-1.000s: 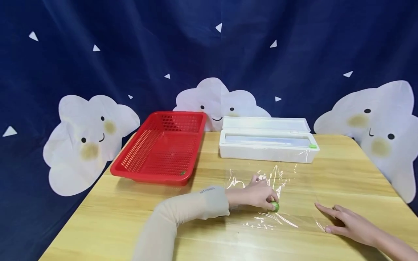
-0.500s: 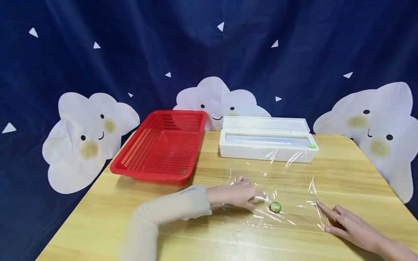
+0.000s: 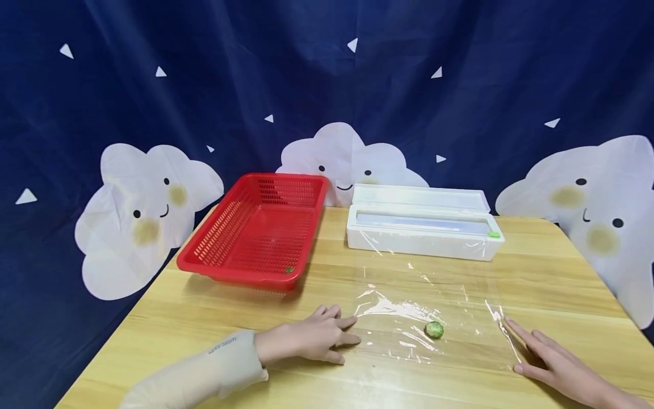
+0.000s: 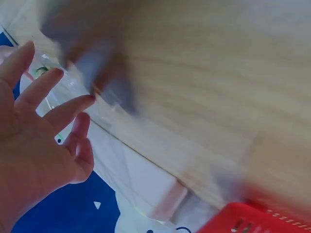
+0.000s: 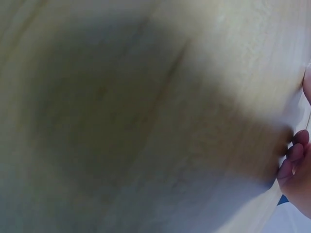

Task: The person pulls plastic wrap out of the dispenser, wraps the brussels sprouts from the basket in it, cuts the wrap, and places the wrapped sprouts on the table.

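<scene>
A small green Brussels sprout [image 3: 434,330] sits on a sheet of clear cling film [image 3: 403,309] spread over the wooden table. My left hand [image 3: 306,336] is at the film's left edge, fingers spread and nothing in them; the left wrist view has this hand [image 4: 39,131] with its fingers loosely extended. At the film's right edge, the fingertips of my right hand [image 3: 562,366] rest with index finger and thumb apart. Only part of the right hand [image 5: 297,170] shows at the margin of the right wrist view. The film reaches back to a white cling film dispenser [image 3: 424,241] with its lid up.
A red plastic basket [image 3: 268,238] stands at the back left, with a small green bit [image 3: 289,270] at its near corner. A green slider [image 3: 494,234] sits on the dispenser's right end. Behind the table [image 3: 194,318] hangs a dark blue curtain [image 3: 306,62] with cloud prints.
My left hand has let go of the Brussels sprout and drawn back left to the film's edge. The sprout stays on the film. My right hand has hardly moved.
</scene>
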Available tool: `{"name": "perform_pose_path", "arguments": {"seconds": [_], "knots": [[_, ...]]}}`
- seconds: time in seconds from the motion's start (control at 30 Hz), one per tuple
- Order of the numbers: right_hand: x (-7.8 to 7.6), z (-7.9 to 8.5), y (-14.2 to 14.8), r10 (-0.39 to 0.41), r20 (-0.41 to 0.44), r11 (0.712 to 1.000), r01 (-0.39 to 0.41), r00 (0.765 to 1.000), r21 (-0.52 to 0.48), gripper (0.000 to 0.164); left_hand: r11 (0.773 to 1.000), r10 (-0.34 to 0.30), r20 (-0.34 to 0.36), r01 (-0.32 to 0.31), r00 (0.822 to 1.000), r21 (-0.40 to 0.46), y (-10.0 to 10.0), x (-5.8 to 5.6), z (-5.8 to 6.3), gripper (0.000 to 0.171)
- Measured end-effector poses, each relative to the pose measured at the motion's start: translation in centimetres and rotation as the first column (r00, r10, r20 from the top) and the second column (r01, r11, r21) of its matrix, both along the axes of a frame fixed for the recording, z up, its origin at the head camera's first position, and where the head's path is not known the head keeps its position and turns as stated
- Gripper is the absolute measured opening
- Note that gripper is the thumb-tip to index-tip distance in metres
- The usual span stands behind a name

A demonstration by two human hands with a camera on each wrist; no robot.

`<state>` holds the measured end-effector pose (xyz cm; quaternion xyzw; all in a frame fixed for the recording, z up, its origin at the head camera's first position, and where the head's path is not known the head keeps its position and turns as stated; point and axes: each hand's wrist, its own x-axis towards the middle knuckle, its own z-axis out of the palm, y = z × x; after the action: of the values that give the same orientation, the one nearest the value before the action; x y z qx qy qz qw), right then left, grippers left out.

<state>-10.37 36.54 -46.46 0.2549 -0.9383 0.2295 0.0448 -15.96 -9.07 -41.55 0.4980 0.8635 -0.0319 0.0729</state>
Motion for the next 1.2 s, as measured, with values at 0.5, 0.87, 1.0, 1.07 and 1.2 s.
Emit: {"name": "perform_pose_path", "arguments": {"seconds": [0.5,0.87,1.0,1.07,1.2], "knots": [[-0.2,-0.2,0.2,0.095,-0.085,0.983,-0.107,0.992,-0.147,0.088,1.0,-0.027,-0.062,0.027,0.998,-0.006,-1.9,1.1,-0.7,0.052],[-0.2,-0.1,-0.3,0.146,-0.255,0.976,-0.181,0.956,-0.119,0.068,0.995,-0.059,-0.144,0.069,0.988,0.065,-1.2,0.1,-1.3,0.041],[-0.8,-0.4,-0.5,0.252,-0.381,0.948,-0.305,0.889,-0.086,0.013,0.989,-0.098,-0.243,0.12,0.965,0.081,-0.7,-0.4,-1.5,0.032],[-1.0,-0.5,-0.7,0.272,-0.423,0.937,-0.338,0.864,-0.088,0.021,0.985,-0.113,-0.298,0.147,0.948,0.094,-0.4,-0.7,-1.6,0.025],[-1.1,-0.4,-0.9,0.246,-0.436,0.953,-0.299,0.866,-0.056,0.013,0.977,-0.101,-0.344,0.158,0.933,0.142,0.0,-1.2,-1.9,0.013]]}}
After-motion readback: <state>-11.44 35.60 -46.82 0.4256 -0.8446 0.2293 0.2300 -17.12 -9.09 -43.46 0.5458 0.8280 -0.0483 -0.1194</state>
